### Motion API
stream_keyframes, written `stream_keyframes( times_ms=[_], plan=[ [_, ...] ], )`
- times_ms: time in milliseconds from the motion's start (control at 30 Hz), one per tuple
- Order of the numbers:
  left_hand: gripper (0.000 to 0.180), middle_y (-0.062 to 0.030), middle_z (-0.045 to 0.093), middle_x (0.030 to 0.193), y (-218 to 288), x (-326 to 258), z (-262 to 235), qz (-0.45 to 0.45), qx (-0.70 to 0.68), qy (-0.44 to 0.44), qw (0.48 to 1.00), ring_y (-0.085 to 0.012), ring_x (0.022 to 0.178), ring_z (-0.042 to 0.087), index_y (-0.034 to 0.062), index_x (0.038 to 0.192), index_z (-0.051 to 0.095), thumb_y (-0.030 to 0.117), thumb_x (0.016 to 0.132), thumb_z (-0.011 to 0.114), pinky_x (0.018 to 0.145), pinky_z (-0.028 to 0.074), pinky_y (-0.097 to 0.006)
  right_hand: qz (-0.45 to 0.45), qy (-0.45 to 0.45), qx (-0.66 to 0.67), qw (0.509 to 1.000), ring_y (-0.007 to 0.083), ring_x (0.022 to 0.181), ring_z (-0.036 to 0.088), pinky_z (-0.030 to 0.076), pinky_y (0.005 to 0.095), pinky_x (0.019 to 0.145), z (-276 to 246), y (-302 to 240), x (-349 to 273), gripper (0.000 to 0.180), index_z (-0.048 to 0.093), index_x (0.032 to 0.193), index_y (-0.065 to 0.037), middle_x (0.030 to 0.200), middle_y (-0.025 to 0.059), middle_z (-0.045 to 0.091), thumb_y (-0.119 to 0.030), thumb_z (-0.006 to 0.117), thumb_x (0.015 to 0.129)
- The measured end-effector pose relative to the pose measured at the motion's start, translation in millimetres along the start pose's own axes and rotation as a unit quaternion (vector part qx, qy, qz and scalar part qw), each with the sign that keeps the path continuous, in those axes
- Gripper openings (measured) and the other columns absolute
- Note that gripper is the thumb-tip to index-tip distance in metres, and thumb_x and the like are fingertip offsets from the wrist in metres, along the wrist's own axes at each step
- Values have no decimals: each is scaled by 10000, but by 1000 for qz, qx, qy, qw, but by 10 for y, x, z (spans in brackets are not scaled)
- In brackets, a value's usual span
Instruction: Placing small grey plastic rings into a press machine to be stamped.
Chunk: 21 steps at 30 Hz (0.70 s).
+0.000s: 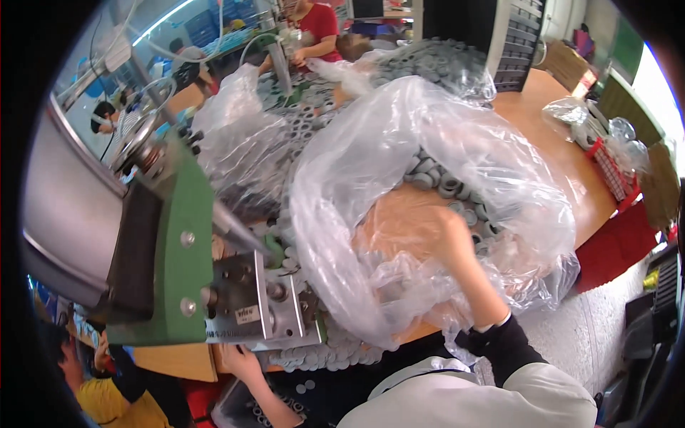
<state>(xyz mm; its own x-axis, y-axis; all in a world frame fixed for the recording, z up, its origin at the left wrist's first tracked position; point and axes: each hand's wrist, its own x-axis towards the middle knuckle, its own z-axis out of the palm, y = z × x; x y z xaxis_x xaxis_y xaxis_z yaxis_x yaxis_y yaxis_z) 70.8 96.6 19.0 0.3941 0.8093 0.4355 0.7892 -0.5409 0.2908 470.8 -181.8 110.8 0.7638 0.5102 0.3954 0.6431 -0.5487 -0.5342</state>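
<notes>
Bag (pixel 428 178), clear plastic, crumpled and open, spread over the orange surface (pixel 549 135) just right of the green press (pixel 178 242). Grey rings (pixel 446 184) heaped inside the bag and spilling beyond it toward the far edge. Right hand (pixel 435 239) thrust inside the bag, seen through the film, fingers curled among the rings; grip on anything cannot be told. Left hand (pixel 241 360) below the press, at the near edge of the surface, fingers bent, touching the flat grey discs (pixel 321 353) there; whether gripping one cannot be told. Red basket (pixel 614 175) far right of the bag.
</notes>
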Motion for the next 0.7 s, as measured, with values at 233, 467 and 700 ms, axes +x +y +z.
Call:
stream_keyframes(
  times_ms=[233, 467, 700],
  plan=[
    [287, -284, 507, 1245, -33, -42, 202, 4, -37, 13, 999, -421, 1202, 445, -80, 1121, 561, 43, 865, 518, 1005, 344, -457, 137, -41, -169, 975, 338, 1059, 523, 396, 431, 946, -39, 1095, 162, 596, 574, 1145, -23, 1151, 172, 576, -259, 786, 641],
    [498, -224, 483, 1270, 682, -5, -84, 36, -287, 207, 935, -303, 1171, 470, -95, 1299, 398, 133, 888, 561, 1029, 311, -396, 70, 33, 40, 996, 271, 987, 540, 458, 359, 814, -106, 657, 182, 514, 590, 1072, -24, 1074, 134, 565, -130, 771, 603],
    [380, -149, 654, 892, 1751, 518, -412, -13, -375, 215, 902, -277, 795, 634, -51, 978, 619, 185, 698, 718, 741, 471, -363, -92, -47, 177, 979, 232, 934, 537, 435, 307, 801, -462, -404, -168, 513, 566, 1164, -34, 1030, 111, 549, -142, 746, 696]
  ],
)
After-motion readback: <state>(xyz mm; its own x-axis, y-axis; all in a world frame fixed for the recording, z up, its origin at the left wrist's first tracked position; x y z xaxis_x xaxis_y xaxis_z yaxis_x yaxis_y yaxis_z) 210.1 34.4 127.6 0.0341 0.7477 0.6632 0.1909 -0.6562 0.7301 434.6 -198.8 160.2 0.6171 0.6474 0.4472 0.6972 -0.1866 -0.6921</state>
